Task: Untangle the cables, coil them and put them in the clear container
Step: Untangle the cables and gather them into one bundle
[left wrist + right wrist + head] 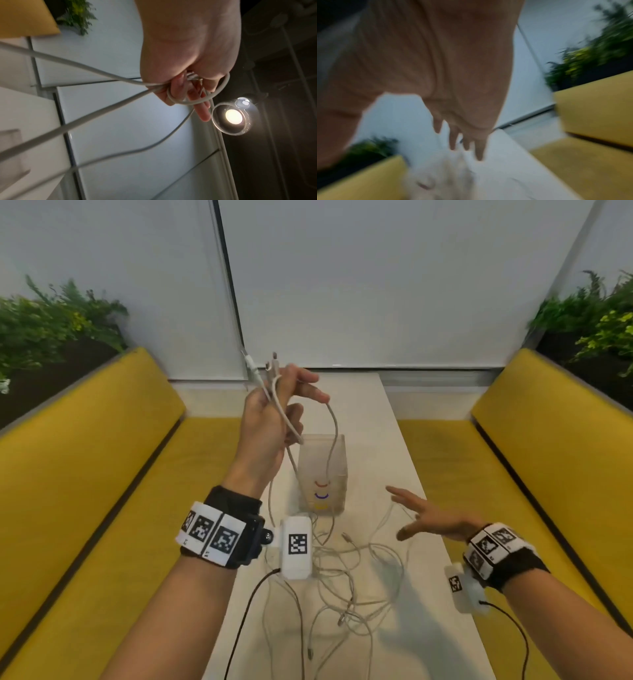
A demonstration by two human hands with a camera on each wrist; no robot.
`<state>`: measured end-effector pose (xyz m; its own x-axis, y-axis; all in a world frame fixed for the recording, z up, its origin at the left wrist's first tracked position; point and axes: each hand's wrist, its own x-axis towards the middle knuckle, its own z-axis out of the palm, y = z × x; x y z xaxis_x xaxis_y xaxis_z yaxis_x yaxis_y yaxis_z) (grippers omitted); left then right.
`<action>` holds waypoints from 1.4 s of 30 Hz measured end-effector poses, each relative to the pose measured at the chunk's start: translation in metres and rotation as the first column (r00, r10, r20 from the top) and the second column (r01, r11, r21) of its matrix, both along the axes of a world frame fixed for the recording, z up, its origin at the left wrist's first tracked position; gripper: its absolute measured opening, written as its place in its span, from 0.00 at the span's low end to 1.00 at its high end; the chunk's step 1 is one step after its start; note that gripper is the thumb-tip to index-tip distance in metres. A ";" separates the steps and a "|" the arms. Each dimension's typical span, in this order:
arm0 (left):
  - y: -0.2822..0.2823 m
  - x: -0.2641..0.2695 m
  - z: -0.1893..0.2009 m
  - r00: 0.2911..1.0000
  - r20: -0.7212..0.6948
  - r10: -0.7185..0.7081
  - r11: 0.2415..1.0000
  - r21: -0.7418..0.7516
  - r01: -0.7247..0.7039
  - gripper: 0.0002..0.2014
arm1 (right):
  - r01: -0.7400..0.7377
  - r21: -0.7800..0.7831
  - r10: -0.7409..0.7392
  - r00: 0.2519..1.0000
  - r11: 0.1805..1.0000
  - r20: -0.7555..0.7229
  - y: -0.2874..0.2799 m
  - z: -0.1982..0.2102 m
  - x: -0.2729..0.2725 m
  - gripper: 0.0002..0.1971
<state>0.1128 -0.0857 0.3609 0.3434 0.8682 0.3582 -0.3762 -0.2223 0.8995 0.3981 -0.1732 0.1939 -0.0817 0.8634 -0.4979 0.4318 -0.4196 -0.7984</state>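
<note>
Booth setting: narrow white table (404,474) between two yellow upholstered benches (85,491), green planters (51,316) behind, pale wall panels beyond.

Head view. Left hand (274,412), raised above the table, fingers curled round a bundle of thin white cable ends (270,378); connectors stand up out of the fist, strands hang down toward the surface. Tall clear plastic container (322,474) upright mid-table, just beyond the heap, red, blue and yellow arcs on its near face; whether any cable sits inside cannot be told. Loose tangle of white cables (352,570) spread on the table between the wrists. Right hand (431,518) low over the tangle's right edge, fingers straight and spread, holding nothing.

Left wrist view. Left hand grips several white strands (102,71), one looped about the fingers (204,115); round ceiling lamp (234,117) lit behind.

Right wrist view. Heavily blurred; right hand's fingers (478,150) extended, nothing held.

Step in hand, by judgement: untangling, ends gathered, coiling not yet begun. Next move likely calls for the right hand to take one strand and draw it free of the heap.
</note>
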 end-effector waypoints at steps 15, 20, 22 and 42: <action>0.003 -0.051 0.063 0.926 0.331 0.180 0.971 0.088 -0.220 0.19 | 0.095 0.169 -0.026 0.927 0.981 -0.373 -0.005 -0.035 -0.084 0.22; 0.005 -0.054 0.056 0.915 0.326 0.236 0.969 -0.011 -0.246 0.20 | 0.159 0.093 -0.082 0.828 0.983 -0.555 -0.004 -0.041 -0.064 0.25; 0.005 -0.054 0.054 0.920 0.317 0.229 0.972 -0.020 -0.235 0.20 | 0.171 0.091 -0.107 0.868 0.981 -0.484 -0.003 -0.043 -0.054 0.21; -0.005 -0.035 0.049 0.984 0.160 0.073 0.995 0.059 -0.083 0.19 | -0.014 0.169 -0.043 0.943 0.986 0.331 -0.025 -0.061 -0.017 0.47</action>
<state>0.0780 -0.0910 0.4101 0.2106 0.8629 0.4595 -0.4913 -0.3130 0.8128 0.3810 -0.1978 0.1332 0.0766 0.9359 -0.3438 0.6792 -0.3015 -0.6692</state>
